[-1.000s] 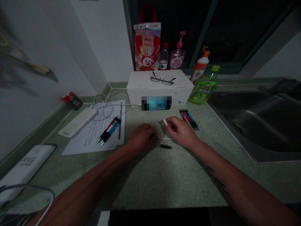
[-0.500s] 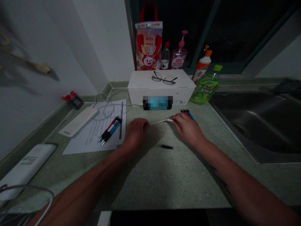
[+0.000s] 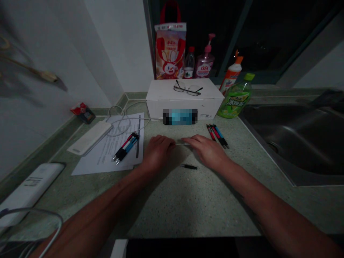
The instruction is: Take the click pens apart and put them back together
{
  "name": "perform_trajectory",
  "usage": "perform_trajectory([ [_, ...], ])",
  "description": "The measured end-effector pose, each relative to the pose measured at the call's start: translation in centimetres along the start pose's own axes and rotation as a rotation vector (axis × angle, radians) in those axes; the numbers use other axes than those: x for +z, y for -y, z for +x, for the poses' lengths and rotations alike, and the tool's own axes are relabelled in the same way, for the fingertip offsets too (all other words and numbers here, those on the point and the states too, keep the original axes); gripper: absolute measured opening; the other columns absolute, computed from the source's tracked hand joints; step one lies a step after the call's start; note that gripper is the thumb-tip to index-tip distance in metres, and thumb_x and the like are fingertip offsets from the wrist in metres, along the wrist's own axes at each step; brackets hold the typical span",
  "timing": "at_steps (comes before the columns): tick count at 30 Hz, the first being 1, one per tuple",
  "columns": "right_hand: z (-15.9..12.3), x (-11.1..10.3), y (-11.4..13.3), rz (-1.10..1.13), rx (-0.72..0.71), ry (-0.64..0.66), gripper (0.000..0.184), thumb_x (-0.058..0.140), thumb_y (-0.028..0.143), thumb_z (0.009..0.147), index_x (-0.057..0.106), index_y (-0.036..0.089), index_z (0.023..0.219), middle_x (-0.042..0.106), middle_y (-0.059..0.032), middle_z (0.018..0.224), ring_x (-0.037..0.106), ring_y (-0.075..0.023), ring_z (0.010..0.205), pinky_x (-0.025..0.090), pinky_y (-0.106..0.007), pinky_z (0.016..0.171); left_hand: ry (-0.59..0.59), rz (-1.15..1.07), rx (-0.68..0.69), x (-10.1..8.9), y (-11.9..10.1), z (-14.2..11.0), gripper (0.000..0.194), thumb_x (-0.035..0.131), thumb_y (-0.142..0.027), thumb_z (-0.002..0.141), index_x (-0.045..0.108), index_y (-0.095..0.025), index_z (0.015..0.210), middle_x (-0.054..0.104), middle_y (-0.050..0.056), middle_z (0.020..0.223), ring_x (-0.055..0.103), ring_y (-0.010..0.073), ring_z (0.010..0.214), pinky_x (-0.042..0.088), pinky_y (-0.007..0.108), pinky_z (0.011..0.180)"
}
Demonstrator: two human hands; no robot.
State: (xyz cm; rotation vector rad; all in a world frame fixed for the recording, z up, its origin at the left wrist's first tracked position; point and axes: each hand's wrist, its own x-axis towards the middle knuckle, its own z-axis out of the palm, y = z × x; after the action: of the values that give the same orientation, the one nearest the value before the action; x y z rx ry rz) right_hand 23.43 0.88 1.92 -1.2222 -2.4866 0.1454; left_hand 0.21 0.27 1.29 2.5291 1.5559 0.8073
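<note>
Thin white cord [image 3: 183,144] is lying across the gap between my hands on the speckled green countertop [image 3: 188,204], with its ends running under my fingers. My left hand [image 3: 158,152] and my right hand [image 3: 205,152] are resting palm-down and apart, and I can't tell whether either one is gripping the cord or only lying on it. A short black pen part [image 3: 188,166] is lying just near of the cord, between my hands. Beyond my right hand, a small group of red and blue pens [image 3: 217,136] is lying on the counter. Left of my left hand, a bundle of black, red and blue pens [image 3: 125,147] is resting on a printed paper sheet [image 3: 99,165], with a white power bank [image 3: 90,138] lying at the sheet's far left edge and a white cable [image 3: 120,123] looping over it. At the far side, a white box [image 3: 161,91] is holding glasses [image 3: 188,88] on top, and a pixelated object [image 3: 180,117] is standing against its front. A green bottle [image 3: 236,98] is standing far right, beside the steel sink [image 3: 292,143].
</note>
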Motion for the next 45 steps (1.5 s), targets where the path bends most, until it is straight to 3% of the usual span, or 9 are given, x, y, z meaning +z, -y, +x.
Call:
perform_trajectory([
  [6,-0.1,0.1,0.1,0.069,0.039,-0.046,0.052,0.045,0.006,0.095,0.062,0.030,0.138,0.068,-0.0075,0.118,0.066,-0.0238,0.104,0.053,-0.033,0.081,-0.208,-0.002,0.096,-0.8,-0.9,-0.6,0.028,0.067,-0.028,0.095,0.066,-0.022,0.123,0.070,0.010,0.124,0.061,0.0278,0.119,0.045,0.046,0.103],
  [11,0.0,0.2,-0.5,0.083,0.105,-0.114,0.052,0.042,0.006,0.096,0.061,0.028,0.139,0.066,-0.0088,0.118,0.066,-0.0245,0.102,0.053,-0.036,0.084,0.165,-0.143,0.404,-0.1,-1.6,-1.0,0.023,0.068,-0.040,0.095,0.072,-0.022,0.107,0.072,0.006,0.106,0.064,0.0236,0.100,0.050,0.040,0.093],
  [14,-0.1,0.2,-0.7,0.074,0.111,-0.120,0.052,0.043,0.006,0.095,0.061,0.028,0.139,0.067,-0.0089,0.117,0.066,-0.0253,0.102,0.053,-0.038,0.084,0.310,-0.142,0.447,0.3,-2.1,-1.0,0.017,0.066,-0.036,0.095,0.073,-0.022,0.102,0.072,0.006,0.106,0.063,0.0244,0.102,0.050,0.041,0.093],
  [17,-0.1,0.1,-0.8,0.076,0.110,-0.117,0.051,0.044,0.006,0.095,0.062,0.027,0.138,0.067,-0.0095,0.118,0.066,-0.0258,0.103,0.054,-0.038,0.085,0.292,-0.138,0.355,0.3,-2.4,-0.8,0.009,0.064,-0.024,0.095,0.072,-0.020,0.096,0.072,0.007,0.103,0.064,0.0252,0.102,0.050,0.043,0.095],
  [20,-0.1,-0.1,-0.8,0.079,0.109,-0.125,0.047,0.043,0.007,0.097,0.062,0.025,0.137,0.067,-0.0104,0.117,0.066,-0.0262,0.105,0.054,-0.039,0.087,0.147,-0.188,0.091,0.0,-2.0,-0.7,0.010,0.062,-0.018,0.095,0.071,-0.018,0.099,0.074,0.008,0.101,0.067,0.0257,0.099,0.052,0.042,0.092],
  [24,-0.1,-0.2,-1.0,0.064,0.097,-0.137,0.046,0.042,0.009,0.099,0.062,0.026,0.137,0.067,-0.0105,0.116,0.065,-0.0261,0.106,0.055,-0.039,0.087,-0.085,-0.276,-0.267,-0.4,-0.8,-0.5,0.014,0.057,-0.023,0.098,0.069,-0.020,0.104,0.076,0.008,0.101,0.070,0.0250,0.094,0.053,0.041,0.086],
  [27,-0.2,-0.2,-1.1,0.053,0.089,-0.144,0.046,0.044,0.009,0.099,0.062,0.028,0.137,0.067,-0.0097,0.117,0.066,-0.0254,0.105,0.055,-0.038,0.086,-0.158,-0.283,-0.386,-0.7,-0.2,-0.2,0.013,0.058,-0.027,0.097,0.068,-0.021,0.103,0.077,0.007,0.099,0.070,0.0251,0.093,0.053,0.040,0.085],
  [35,-0.2,0.0,-0.8,0.025,0.072,-0.122,0.049,0.046,0.008,0.096,0.063,0.029,0.136,0.068,-0.0081,0.115,0.067,-0.0241,0.101,0.055,-0.035,0.080,-0.137,-0.239,-0.360,-0.5,0.0,0.0,0.012,0.060,-0.024,0.095,0.070,-0.021,0.101,0.076,0.007,0.097,0.069,0.0252,0.090,0.052,0.041,0.084],
  [45,-0.1,-0.2,0.0,0.017,0.007,-0.065,0.050,0.045,0.004,0.095,0.066,0.027,0.133,0.070,-0.0083,0.115,0.066,-0.0246,0.103,0.054,-0.037,0.083,-0.074,-0.135,-0.076,-0.3,0.4,-0.3,0.012,0.064,-0.018,0.093,0.074,-0.021,0.099,0.075,0.006,0.098,0.066,0.0251,0.098,0.050,0.042,0.091],
])
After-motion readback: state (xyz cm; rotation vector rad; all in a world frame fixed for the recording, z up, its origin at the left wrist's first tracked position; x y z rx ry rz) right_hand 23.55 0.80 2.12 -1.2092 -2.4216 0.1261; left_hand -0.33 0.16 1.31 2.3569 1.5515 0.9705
